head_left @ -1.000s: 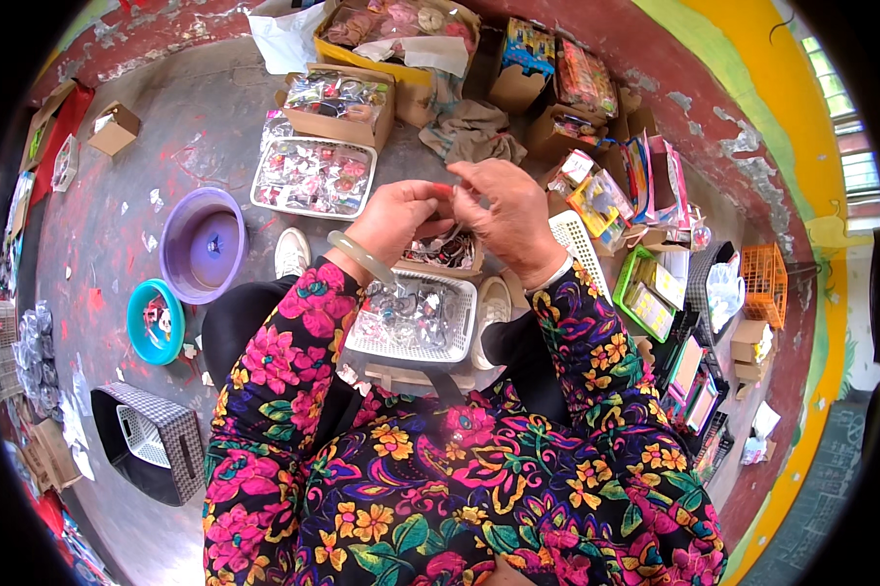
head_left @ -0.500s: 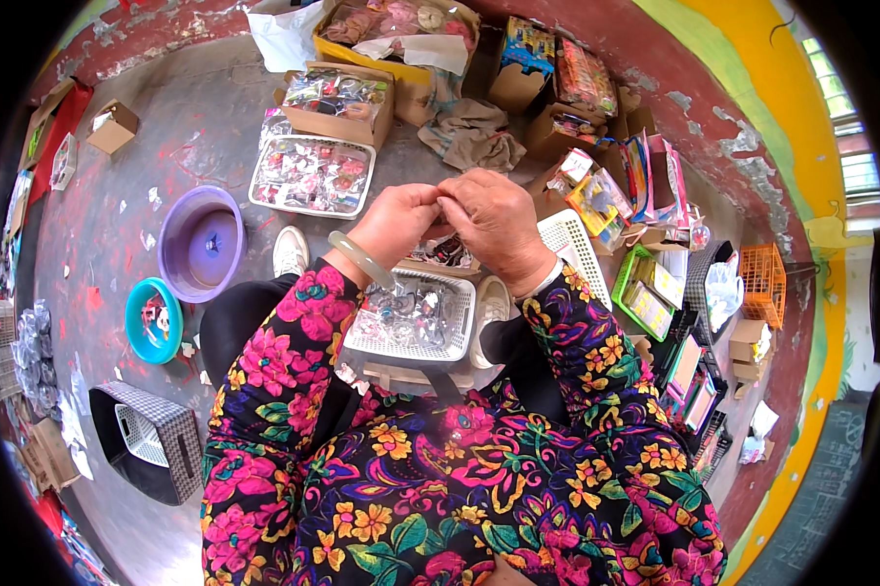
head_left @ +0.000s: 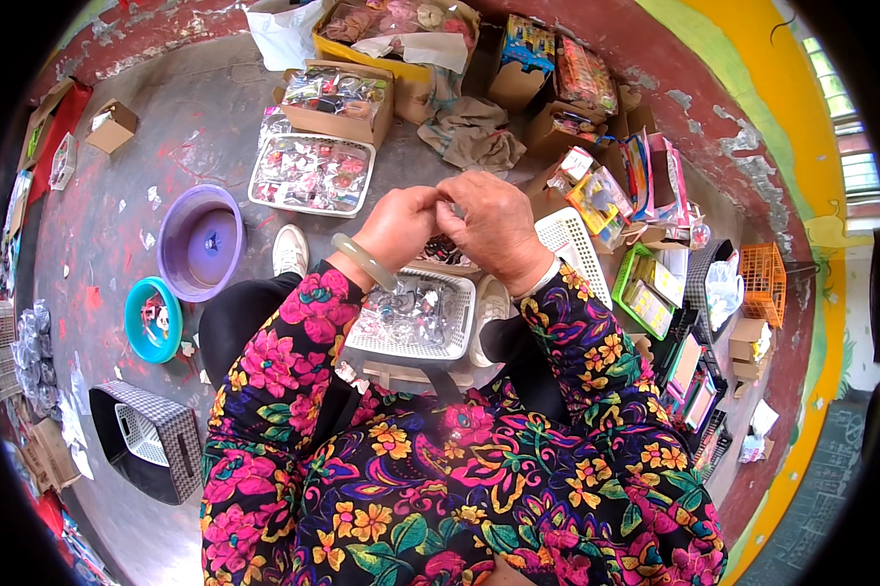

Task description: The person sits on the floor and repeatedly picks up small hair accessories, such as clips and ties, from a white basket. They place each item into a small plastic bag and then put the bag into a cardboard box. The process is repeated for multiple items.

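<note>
Above a white basket (head_left: pixel 401 348), my left hand (head_left: pixel 398 229) and my right hand (head_left: pixel 499 234) meet fingertip to fingertip. Fingers and thumbs are pinched closed on both sides; whatever is between them is hidden or too small to name. On my left wrist sits a pale bangle (head_left: pixel 364 262). The basket stands between my shoes and holds clear plastic packets (head_left: pixel 416 311) with small dark and coloured pieces. Just past it, partly covered by my hands, a heap of small dark items (head_left: pixel 447 252) shows.
Ahead left stand a white tray of packets (head_left: pixel 254 191) and a cardboard box (head_left: pixel 331 123). A purple basin (head_left: pixel 174 244) and a turquoise bowl (head_left: pixel 135 320) lie left. On the right are a white basket (head_left: pixel 575 244), a green basket (head_left: pixel 645 314) and an orange crate (head_left: pixel 762 283).
Both hands stay together in nearly the same place. My left hand has shifted slightly right, and the fingers of both hands have changed position a little.
</note>
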{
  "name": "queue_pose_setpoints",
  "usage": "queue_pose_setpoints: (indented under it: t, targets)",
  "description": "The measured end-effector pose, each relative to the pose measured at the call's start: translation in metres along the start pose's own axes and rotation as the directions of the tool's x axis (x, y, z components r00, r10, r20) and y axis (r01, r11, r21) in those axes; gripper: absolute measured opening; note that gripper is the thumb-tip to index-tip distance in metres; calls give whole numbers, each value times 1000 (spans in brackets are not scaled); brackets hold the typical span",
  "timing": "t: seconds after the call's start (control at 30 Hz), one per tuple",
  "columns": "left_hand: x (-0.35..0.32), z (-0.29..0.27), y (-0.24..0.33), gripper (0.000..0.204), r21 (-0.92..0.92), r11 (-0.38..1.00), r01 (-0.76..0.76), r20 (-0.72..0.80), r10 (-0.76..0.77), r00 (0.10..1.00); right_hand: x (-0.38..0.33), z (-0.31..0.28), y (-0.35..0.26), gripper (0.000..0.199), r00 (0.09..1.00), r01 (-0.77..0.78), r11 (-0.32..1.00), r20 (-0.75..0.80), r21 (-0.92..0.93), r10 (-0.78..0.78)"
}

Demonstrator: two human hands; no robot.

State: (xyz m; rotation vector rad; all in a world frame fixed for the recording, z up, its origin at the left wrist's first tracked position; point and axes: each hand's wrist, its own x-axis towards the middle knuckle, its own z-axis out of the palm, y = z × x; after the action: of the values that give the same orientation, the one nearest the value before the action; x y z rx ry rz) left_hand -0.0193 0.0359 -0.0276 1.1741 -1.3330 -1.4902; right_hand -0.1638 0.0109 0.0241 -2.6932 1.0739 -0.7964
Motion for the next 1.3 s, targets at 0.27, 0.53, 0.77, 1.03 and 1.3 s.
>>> queue_pose_setpoints:
  t: [0.27,0.53,0.77,1.03,1.3]
  targets:
    - [1,0,-4,17,-77,997,21,-5,-21,1000,0,1,1,7,1000,-21,1000,-8,-12,21]
    - [1,4,-5,18,39,992,-118,-118,122,985,3,-4,-1,5,996,42,997,-75,-64,-46]
    - [1,7,0,20,-228,970,-81,-117,55,992,3,0,-1,5,980,9,1000,-197,21,-5]
    - [0,8,8,22,-292,955,-60,-137,20,990,3,0,-1,7,975,-128,965,-148,227,164]
    - [-1,5,11,25,-381,924,17,-65,-45,997,2,-1,4,9,996,-44,996,-75,75,50]
